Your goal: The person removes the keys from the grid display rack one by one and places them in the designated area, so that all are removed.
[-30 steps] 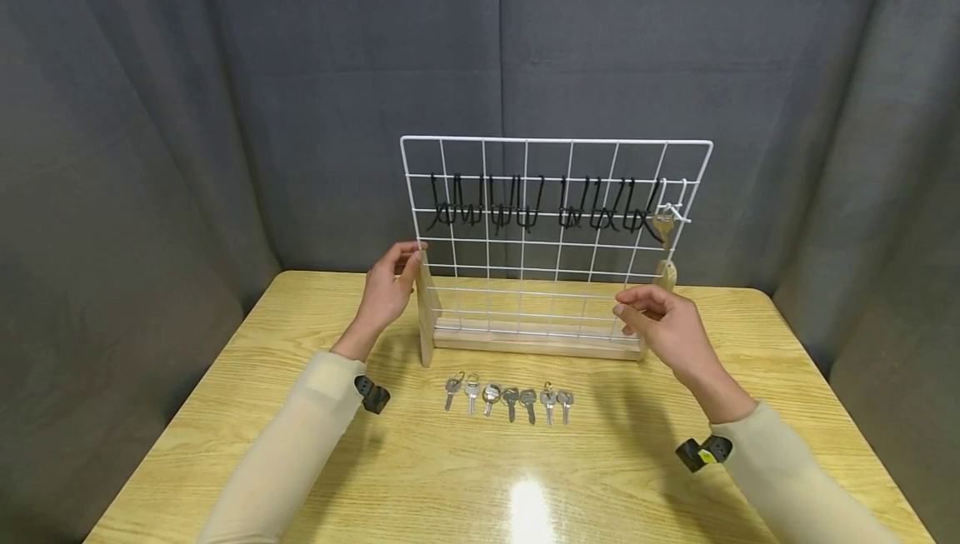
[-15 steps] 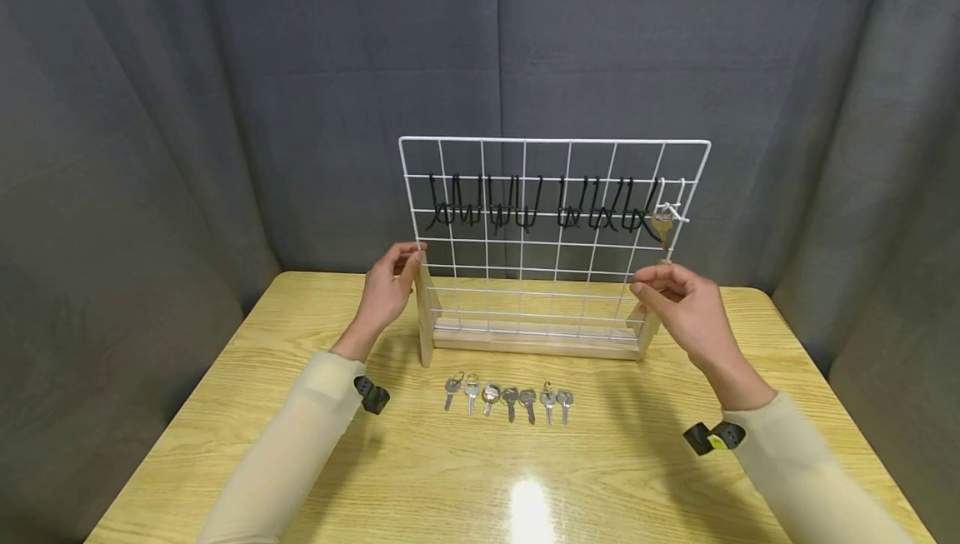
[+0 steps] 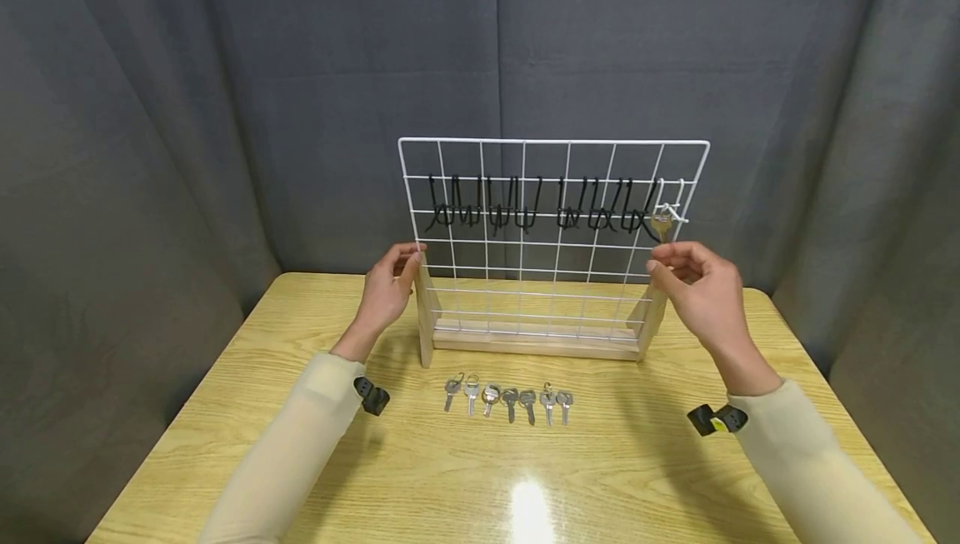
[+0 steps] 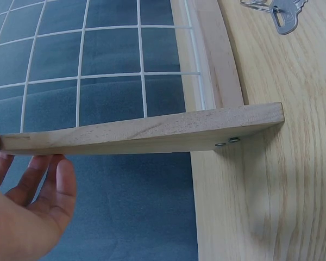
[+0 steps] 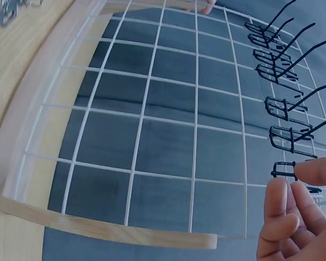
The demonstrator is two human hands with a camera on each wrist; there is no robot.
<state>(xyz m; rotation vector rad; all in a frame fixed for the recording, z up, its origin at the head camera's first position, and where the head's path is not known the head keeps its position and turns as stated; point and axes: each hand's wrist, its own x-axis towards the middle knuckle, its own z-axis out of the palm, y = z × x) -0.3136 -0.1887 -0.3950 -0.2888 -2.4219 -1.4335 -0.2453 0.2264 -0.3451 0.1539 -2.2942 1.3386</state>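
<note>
A white wire grid rack (image 3: 525, 142) stands upright on a wooden base with wooden side supports. My left hand (image 3: 386, 294) grips the top of the left side support (image 4: 146, 130), thumb on one face and fingers on the other. A brass key (image 3: 662, 221) hangs from a white hook (image 3: 678, 212) at the grid's right end. Just below it is my right hand (image 3: 708, 290), fingers loosely bent, thumb near the fingertips; nothing shows between them in the right wrist view. The key's lower tip is partly hidden by the hand.
A row of black double hooks (image 3: 528, 215) runs across the grid. Several silver keys (image 3: 510, 398), some with rings, lie in a row on the wooden table (image 3: 420, 477) before the rack. Grey curtains (image 3: 337, 111) surround the table.
My right hand has risen and moved right, from in front of the grid's lower right part to just below the hanging key. The left hand stays on the side support.
</note>
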